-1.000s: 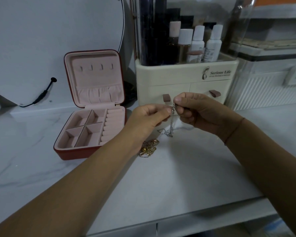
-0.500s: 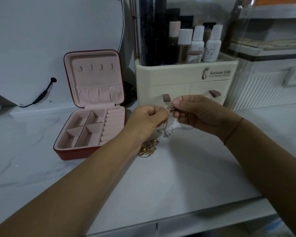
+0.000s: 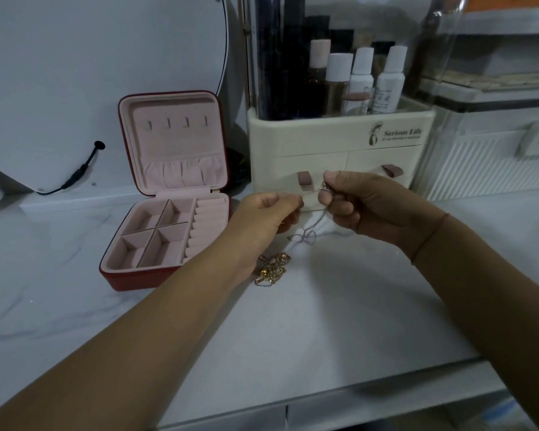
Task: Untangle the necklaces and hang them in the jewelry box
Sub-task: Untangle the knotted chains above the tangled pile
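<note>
Untangling step. Left hand and right hand fingers pinched shut on silver necklace, above desk. Gold tangle on desk beneath. Jewelry box open at left, hooks bare. Next: likely tease knot loose gently.

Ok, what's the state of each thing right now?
Jewelry box: open, hooks bare, compartments empty.
Silver chain: pinched by both hands, looped end hanging.
Gold necklaces: tangled heap on counter.
Left hand: pinching chain.
Right hand: pinching chain.
Organizer drawers: shut.
</note>
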Action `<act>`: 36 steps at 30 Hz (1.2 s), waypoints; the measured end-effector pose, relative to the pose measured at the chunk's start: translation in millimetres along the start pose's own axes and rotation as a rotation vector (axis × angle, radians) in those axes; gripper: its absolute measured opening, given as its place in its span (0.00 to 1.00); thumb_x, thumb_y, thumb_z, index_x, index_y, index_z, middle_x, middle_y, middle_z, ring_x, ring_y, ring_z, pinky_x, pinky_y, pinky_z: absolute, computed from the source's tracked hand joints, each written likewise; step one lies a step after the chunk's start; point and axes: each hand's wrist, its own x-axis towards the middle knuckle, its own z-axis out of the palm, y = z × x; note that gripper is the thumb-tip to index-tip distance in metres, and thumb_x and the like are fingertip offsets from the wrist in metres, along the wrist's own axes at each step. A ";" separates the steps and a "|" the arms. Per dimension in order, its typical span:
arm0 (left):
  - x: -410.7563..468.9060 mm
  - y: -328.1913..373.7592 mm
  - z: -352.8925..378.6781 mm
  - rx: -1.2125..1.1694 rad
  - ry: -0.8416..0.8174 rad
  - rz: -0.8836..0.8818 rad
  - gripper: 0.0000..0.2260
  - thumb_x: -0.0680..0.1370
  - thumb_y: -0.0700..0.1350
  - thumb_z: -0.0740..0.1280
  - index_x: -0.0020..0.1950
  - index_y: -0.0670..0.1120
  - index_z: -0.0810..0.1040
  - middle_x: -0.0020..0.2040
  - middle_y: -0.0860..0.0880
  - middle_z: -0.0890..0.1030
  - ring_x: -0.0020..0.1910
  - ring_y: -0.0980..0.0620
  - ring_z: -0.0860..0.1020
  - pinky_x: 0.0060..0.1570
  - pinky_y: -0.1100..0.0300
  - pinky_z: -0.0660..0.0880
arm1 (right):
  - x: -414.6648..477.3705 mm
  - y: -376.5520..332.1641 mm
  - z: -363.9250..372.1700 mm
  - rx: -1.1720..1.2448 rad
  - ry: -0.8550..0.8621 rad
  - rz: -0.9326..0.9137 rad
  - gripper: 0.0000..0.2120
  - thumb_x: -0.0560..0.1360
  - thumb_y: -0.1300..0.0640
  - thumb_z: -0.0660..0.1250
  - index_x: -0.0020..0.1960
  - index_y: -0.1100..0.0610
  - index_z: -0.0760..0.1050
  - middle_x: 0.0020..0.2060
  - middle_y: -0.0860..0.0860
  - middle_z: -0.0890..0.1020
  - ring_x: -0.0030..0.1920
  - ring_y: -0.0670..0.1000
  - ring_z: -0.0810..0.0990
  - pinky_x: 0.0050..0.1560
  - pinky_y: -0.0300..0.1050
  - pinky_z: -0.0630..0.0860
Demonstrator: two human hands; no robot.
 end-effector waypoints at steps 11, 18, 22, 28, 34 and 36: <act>6.8 10.1 -13.6 -0.487 0.056 0.015 0.12 0.79 0.42 0.60 0.35 0.46 0.71 0.26 0.50 0.73 0.24 0.55 0.71 0.35 0.60 0.76 | 1.1 -2.9 -13.0 -0.265 0.363 -0.185 0.10 0.78 0.58 0.63 0.38 0.57 0.72 0.27 0.50 0.75 0.24 0.45 0.68 0.25 0.35 0.65; 2.5 9.7 -10.8 -0.324 0.052 0.019 0.12 0.79 0.44 0.61 0.35 0.46 0.74 0.28 0.51 0.72 0.24 0.56 0.68 0.35 0.59 0.70 | 0.9 -2.8 -10.7 -0.427 0.551 -0.359 0.09 0.77 0.60 0.66 0.38 0.60 0.75 0.27 0.51 0.79 0.23 0.45 0.69 0.24 0.36 0.66; -3.4 8.7 -5.4 -0.035 0.034 0.046 0.10 0.78 0.44 0.63 0.38 0.43 0.78 0.31 0.49 0.75 0.27 0.55 0.69 0.35 0.59 0.71 | 0.4 -2.6 -11.7 -0.431 0.506 -0.414 0.07 0.75 0.60 0.69 0.41 0.62 0.76 0.26 0.53 0.75 0.25 0.47 0.70 0.28 0.36 0.70; -4.3 1.2 -1.1 0.107 0.071 0.147 0.07 0.75 0.43 0.70 0.52 0.48 0.81 0.49 0.50 0.82 0.44 0.61 0.78 0.42 0.75 0.71 | 3.7 1.9 -5.5 -0.327 0.270 -0.318 0.09 0.69 0.57 0.71 0.42 0.62 0.76 0.24 0.50 0.72 0.26 0.47 0.68 0.30 0.37 0.67; -8.9 5.2 4.0 0.050 0.024 0.182 0.08 0.73 0.41 0.73 0.52 0.45 0.83 0.45 0.50 0.85 0.43 0.61 0.81 0.43 0.74 0.73 | 3.8 5.7 -0.8 -0.286 0.094 -0.253 0.11 0.67 0.56 0.70 0.42 0.64 0.75 0.25 0.50 0.71 0.26 0.45 0.66 0.27 0.35 0.64; -9.2 5.4 5.9 0.055 0.031 0.191 0.07 0.71 0.40 0.73 0.49 0.44 0.83 0.42 0.50 0.84 0.40 0.60 0.80 0.41 0.73 0.73 | 4.3 6.8 0.5 -0.271 0.077 -0.241 0.10 0.67 0.56 0.70 0.41 0.63 0.75 0.26 0.52 0.71 0.26 0.45 0.65 0.27 0.35 0.64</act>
